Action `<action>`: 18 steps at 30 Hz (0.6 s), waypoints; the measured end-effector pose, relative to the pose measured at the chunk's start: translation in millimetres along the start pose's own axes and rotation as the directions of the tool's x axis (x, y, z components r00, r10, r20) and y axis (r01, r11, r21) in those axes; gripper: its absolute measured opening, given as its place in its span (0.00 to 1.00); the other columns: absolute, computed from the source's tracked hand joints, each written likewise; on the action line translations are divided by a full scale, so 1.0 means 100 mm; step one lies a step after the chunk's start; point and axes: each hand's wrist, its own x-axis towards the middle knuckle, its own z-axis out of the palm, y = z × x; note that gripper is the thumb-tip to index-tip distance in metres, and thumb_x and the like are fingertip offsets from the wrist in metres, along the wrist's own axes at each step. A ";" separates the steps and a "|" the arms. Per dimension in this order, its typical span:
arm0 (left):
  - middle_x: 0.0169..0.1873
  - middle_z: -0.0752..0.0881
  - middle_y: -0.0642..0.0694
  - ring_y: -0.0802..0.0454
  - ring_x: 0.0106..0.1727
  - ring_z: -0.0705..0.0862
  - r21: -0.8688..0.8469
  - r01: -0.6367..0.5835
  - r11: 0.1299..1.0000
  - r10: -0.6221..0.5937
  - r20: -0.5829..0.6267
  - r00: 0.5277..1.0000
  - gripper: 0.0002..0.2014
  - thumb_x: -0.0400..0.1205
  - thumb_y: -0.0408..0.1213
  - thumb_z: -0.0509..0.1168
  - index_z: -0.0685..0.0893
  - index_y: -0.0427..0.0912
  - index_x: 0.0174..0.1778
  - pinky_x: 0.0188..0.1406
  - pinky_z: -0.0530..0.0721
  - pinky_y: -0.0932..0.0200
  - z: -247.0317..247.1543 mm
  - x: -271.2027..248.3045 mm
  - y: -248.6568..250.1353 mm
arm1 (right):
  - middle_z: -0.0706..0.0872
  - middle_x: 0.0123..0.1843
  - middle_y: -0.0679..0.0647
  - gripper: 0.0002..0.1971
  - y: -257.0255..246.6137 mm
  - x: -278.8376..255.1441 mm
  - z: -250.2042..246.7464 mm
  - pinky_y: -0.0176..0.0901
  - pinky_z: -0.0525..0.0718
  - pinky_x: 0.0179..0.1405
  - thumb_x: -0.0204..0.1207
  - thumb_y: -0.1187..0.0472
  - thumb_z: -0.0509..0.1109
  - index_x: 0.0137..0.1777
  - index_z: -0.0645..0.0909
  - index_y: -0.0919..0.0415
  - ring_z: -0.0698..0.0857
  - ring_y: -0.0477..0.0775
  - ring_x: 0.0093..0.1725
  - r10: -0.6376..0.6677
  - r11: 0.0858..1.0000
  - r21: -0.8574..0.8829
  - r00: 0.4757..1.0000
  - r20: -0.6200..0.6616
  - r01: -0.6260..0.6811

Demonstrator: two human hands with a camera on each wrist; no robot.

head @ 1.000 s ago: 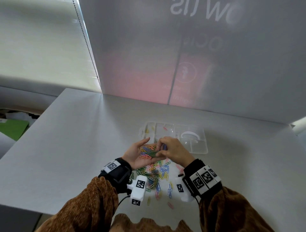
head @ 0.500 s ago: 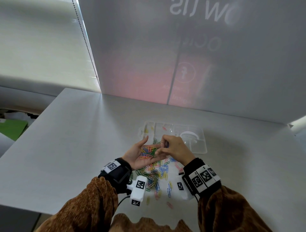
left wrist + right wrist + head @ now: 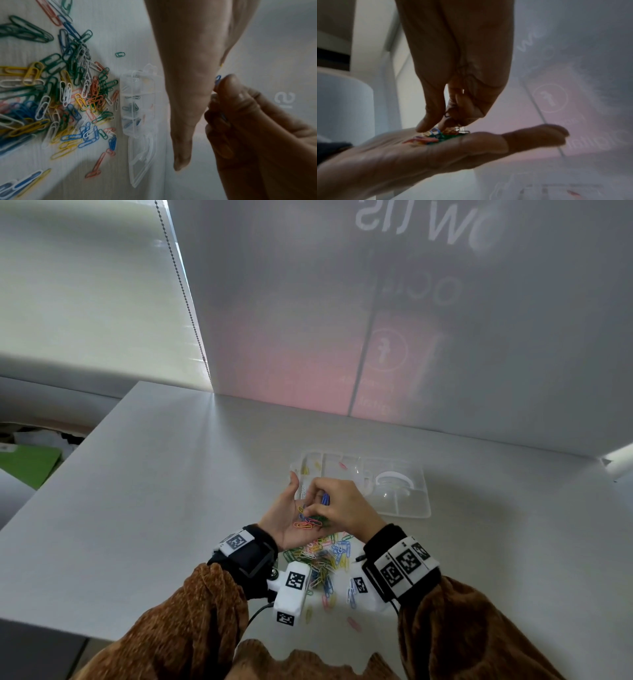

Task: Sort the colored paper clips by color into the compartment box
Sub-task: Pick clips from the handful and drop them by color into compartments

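Note:
My left hand (image 3: pixel 294 505) is held palm up above the table and carries a small heap of mixed paper clips (image 3: pixel 306 523). My right hand (image 3: pixel 317 506) reaches into that palm with curled fingers and pinches a few blue clips (image 3: pixel 325 498), seen also as blue clips (image 3: pixel 217 79) in the left wrist view. The thumb and a fingertip touch the heap of clips (image 3: pixel 435 136) on the palm. Just beyond the hands lies the clear compartment box (image 3: pixel 419 510), with a few clips in its left cells. A big loose pile of clips (image 3: pixel 327 559) lies under the wrists.
The box (image 3: pixel 139 94) lies beside the pile (image 3: pixel 60 94), with green and blue clips in separate cells. Stray clips (image 3: pixel 352 623) lie near the front edge. A grey partition wall (image 3: pixel 445 337) stands behind the table (image 3: pixel 154 508), whose left edge drops off.
Both hands have drifted slightly away from me, towards the box. The right fingers have shifted over the left palm and still hold blue clips.

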 end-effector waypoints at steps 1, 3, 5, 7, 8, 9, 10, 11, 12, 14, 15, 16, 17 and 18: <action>0.58 0.83 0.26 0.30 0.65 0.79 -0.014 0.013 1.000 -0.013 0.012 1.000 0.43 0.74 0.67 0.55 0.78 0.26 0.65 0.66 0.75 0.34 0.02 -0.01 -0.01 | 0.78 0.30 0.45 0.06 -0.01 0.00 0.01 0.28 0.74 0.34 0.65 0.68 0.76 0.37 0.81 0.61 0.76 0.43 0.32 -0.018 1.000 -0.019 1.000 0.005 0.018; 0.55 0.85 0.29 0.31 0.62 0.82 -0.013 -0.006 1.000 0.005 -0.039 0.999 0.35 0.75 0.64 0.57 0.82 0.34 0.62 0.58 0.80 0.33 0.05 0.01 0.00 | 0.76 0.30 0.44 0.06 -0.02 0.01 0.02 0.24 0.72 0.33 0.66 0.68 0.75 0.36 0.80 0.61 0.75 0.39 0.32 -0.025 0.999 -0.023 1.000 0.002 0.025; 0.58 0.84 0.32 0.34 0.63 0.82 0.061 -0.020 0.998 0.024 -0.060 0.998 0.31 0.77 0.62 0.55 0.83 0.39 0.62 0.59 0.81 0.35 0.03 0.02 0.00 | 0.77 0.31 0.43 0.05 -0.01 0.01 -0.02 0.24 0.73 0.34 0.69 0.67 0.74 0.38 0.80 0.61 0.76 0.37 0.31 0.012 1.000 0.029 1.000 -0.018 -0.012; 0.62 0.81 0.29 0.34 0.66 0.79 0.105 -0.017 0.994 0.023 -0.053 0.998 0.35 0.80 0.62 0.52 0.80 0.33 0.66 0.66 0.77 0.37 0.01 0.03 0.02 | 0.80 0.32 0.47 0.05 0.01 0.01 -0.07 0.28 0.76 0.35 0.72 0.67 0.72 0.40 0.78 0.61 0.78 0.39 0.31 0.085 0.977 0.196 0.996 -0.022 -0.079; 0.62 0.81 0.28 0.33 0.66 0.79 0.112 -0.010 0.994 0.016 -0.055 0.998 0.36 0.80 0.61 0.51 0.79 0.30 0.66 0.68 0.75 0.37 0.00 0.03 0.02 | 0.81 0.32 0.50 0.05 0.01 0.00 -0.10 0.30 0.77 0.33 0.73 0.68 0.70 0.41 0.76 0.61 0.79 0.41 0.30 0.124 0.946 0.303 0.992 -0.001 -0.118; 0.61 0.81 0.26 0.32 0.65 0.79 0.120 -0.003 0.993 0.011 -0.060 0.998 0.37 0.80 0.61 0.52 0.78 0.27 0.65 0.69 0.74 0.37 -0.02 0.04 0.02 | 0.81 0.33 0.52 0.05 0.01 -0.02 -0.11 0.31 0.77 0.30 0.74 0.69 0.69 0.41 0.76 0.61 0.80 0.42 0.29 0.151 0.918 0.368 0.988 0.027 -0.151; 0.60 0.81 0.26 0.32 0.64 0.80 0.125 -0.004 0.992 0.014 -0.075 0.997 0.38 0.80 0.60 0.52 0.78 0.25 0.65 0.70 0.74 0.37 -0.04 0.04 0.02 | 0.82 0.33 0.53 0.05 0.02 -0.03 -0.12 0.32 0.78 0.30 0.75 0.69 0.69 0.42 0.76 0.61 0.81 0.44 0.30 0.159 0.912 0.375 0.986 0.045 -0.164; 0.60 0.81 0.26 0.33 0.64 0.80 0.122 -0.012 0.992 0.022 -0.084 0.996 0.38 0.80 0.61 0.52 0.77 0.25 0.65 0.70 0.74 0.37 -0.06 0.04 0.03 | 0.83 0.34 0.53 0.05 0.03 -0.04 -0.12 0.36 0.80 0.33 0.74 0.68 0.69 0.43 0.77 0.60 0.82 0.46 0.32 0.156 0.933 0.322 0.987 0.045 -0.162; 0.60 0.82 0.28 0.34 0.63 0.81 0.130 -0.022 0.991 0.034 -0.094 0.995 0.38 0.80 0.61 0.52 0.78 0.26 0.65 0.68 0.76 0.38 -0.06 0.05 0.03 | 0.84 0.34 0.52 0.04 0.04 -0.04 -0.11 0.41 0.82 0.38 0.74 0.68 0.69 0.44 0.78 0.59 0.83 0.48 0.34 0.138 0.961 0.237 0.990 0.039 -0.143; 0.57 0.84 0.32 0.39 0.59 0.84 0.146 -0.037 0.989 0.056 -0.130 0.990 0.38 0.81 0.64 0.49 0.83 0.30 0.60 0.64 0.80 0.42 -0.05 0.06 0.02 | 0.84 0.33 0.50 0.03 0.04 -0.06 -0.08 0.41 0.81 0.42 0.71 0.66 0.71 0.44 0.81 0.60 0.83 0.47 0.35 0.089 0.994 0.056 0.995 0.047 -0.092; 0.54 0.85 0.34 0.41 0.56 0.85 0.142 -0.039 0.989 0.061 -0.154 0.986 0.38 0.81 0.64 0.48 0.86 0.31 0.57 0.60 0.83 0.44 -0.05 0.07 0.02 | 0.83 0.34 0.51 0.04 0.03 -0.06 -0.05 0.38 0.78 0.40 0.70 0.65 0.73 0.43 0.82 0.62 0.80 0.46 0.34 0.073 0.997 -0.004 0.996 0.055 -0.073; 0.52 0.85 0.36 0.42 0.53 0.85 0.139 -0.039 0.990 0.065 -0.184 0.981 0.38 0.81 0.65 0.48 0.87 0.32 0.53 0.57 0.85 0.46 -0.04 0.08 0.02 | 0.83 0.34 0.53 0.06 0.02 -0.06 -0.02 0.35 0.76 0.38 0.69 0.65 0.74 0.43 0.82 0.65 0.78 0.45 0.33 0.066 0.997 -0.040 0.996 0.057 -0.064; 0.50 0.85 0.36 0.43 0.53 0.84 0.140 -0.043 0.989 0.070 -0.198 0.978 0.37 0.81 0.64 0.48 0.88 0.32 0.50 0.56 0.84 0.47 -0.02 0.08 0.02 | 0.83 0.35 0.54 0.07 0.01 -0.05 0.01 0.32 0.74 0.36 0.68 0.65 0.75 0.42 0.81 0.66 0.77 0.44 0.33 0.062 0.997 -0.059 0.997 0.049 -0.059; 0.51 0.83 0.37 0.45 0.54 0.81 0.150 -0.045 0.988 0.077 -0.212 0.974 0.37 0.79 0.64 0.49 0.88 0.32 0.48 0.58 0.82 0.49 -0.01 0.08 0.02 | 0.83 0.36 0.54 0.06 0.00 -0.05 0.03 0.29 0.72 0.34 0.67 0.67 0.74 0.41 0.80 0.67 0.76 0.43 0.33 0.053 0.996 -0.069 0.998 0.036 -0.051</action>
